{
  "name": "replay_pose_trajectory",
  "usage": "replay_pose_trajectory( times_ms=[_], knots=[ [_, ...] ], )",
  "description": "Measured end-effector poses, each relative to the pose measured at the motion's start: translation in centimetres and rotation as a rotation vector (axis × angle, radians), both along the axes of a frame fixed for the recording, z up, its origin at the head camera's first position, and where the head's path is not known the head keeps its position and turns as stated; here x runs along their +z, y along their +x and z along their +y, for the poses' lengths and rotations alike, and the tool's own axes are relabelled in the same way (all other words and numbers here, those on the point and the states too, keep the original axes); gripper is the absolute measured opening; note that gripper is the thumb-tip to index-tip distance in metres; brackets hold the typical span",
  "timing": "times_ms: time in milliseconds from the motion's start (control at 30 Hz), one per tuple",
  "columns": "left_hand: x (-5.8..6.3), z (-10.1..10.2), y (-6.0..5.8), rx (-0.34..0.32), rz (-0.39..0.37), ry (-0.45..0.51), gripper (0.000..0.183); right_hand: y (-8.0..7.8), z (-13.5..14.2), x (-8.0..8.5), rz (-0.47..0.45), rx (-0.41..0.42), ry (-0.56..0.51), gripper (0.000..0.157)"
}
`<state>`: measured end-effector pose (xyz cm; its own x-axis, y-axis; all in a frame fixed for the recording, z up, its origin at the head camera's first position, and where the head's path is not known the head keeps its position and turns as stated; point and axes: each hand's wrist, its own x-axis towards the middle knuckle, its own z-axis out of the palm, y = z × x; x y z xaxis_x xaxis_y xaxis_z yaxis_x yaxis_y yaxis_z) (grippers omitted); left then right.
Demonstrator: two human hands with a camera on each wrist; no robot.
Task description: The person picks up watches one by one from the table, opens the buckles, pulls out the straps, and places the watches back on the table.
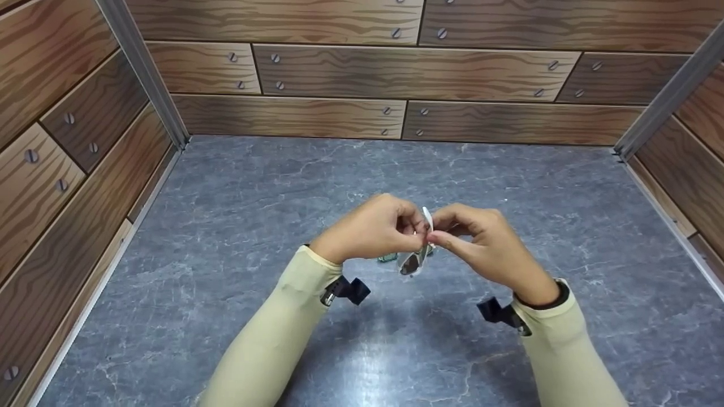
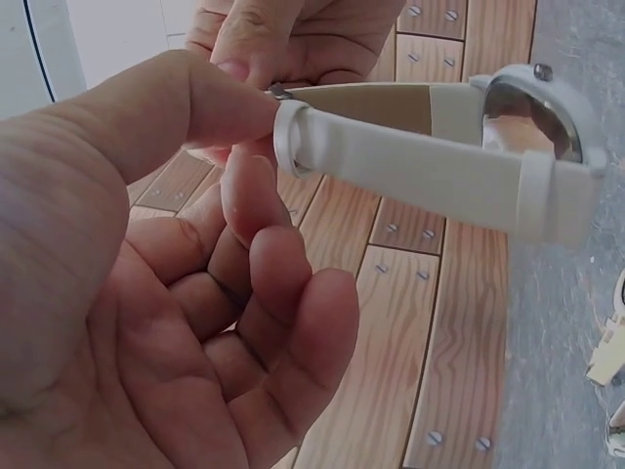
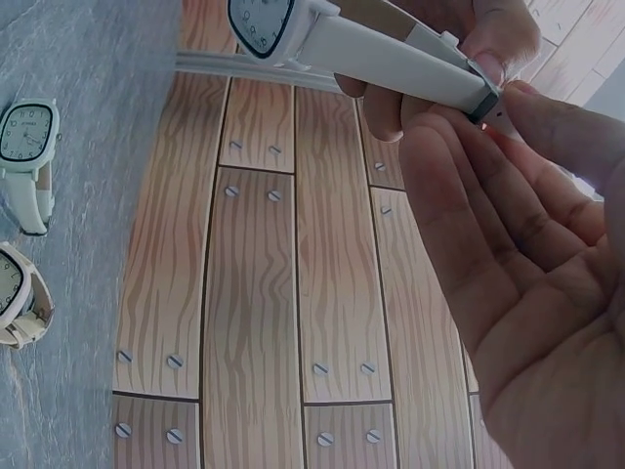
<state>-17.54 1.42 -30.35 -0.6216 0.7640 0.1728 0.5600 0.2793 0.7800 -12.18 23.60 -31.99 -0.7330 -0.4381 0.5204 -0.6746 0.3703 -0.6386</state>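
A white wristwatch (image 1: 410, 263) hangs from both hands above the table, its dial lowest in the head view. Its white strap (image 2: 410, 161) is bent into a loop, and the two ends meet at the metal buckle (image 3: 483, 103). My left hand (image 1: 384, 226) pinches the strap by the buckle between thumb and index finger. From the other side my right hand (image 1: 481, 240) pinches the strap's end, which sticks out past the buckle. The right hand's other fingers (image 3: 449, 195) extend below the strap. The dial (image 3: 262, 20) is partly cut off in the right wrist view.
On the marbled grey table (image 1: 226, 226) lie a pale green watch (image 3: 27, 132) and a cream watch (image 3: 15, 293), close beneath the hands. Wood-patterned walls (image 1: 396, 73) close off the back and both sides.
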Motion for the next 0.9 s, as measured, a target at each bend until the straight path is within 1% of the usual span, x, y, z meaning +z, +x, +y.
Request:
replay_pose_trajectory(
  times_ms=[167,500,600,733,900],
  knots=[
    [-0.10,0.11,-0.03,0.004,-0.006,-0.001,0.004,0.00,0.08,0.01,-0.013,0.002,-0.001,0.017],
    [-0.22,0.28,-0.03,0.016,0.001,0.036,0.004,-0.01,0.20,0.15,0.015,0.023,-0.027,0.019],
    [-0.29,0.25,-0.12,0.013,-0.005,0.050,0.001,-0.03,0.21,0.18,0.020,0.024,-0.037,0.019],
    [-0.34,0.13,-0.17,0.003,-0.028,0.073,0.005,-0.04,0.25,0.18,0.029,0.034,-0.050,0.021],
    [-0.46,0.00,-0.21,-0.011,-0.042,0.109,0.006,-0.06,0.26,0.18,0.046,0.060,-0.079,0.023]
  ],
)
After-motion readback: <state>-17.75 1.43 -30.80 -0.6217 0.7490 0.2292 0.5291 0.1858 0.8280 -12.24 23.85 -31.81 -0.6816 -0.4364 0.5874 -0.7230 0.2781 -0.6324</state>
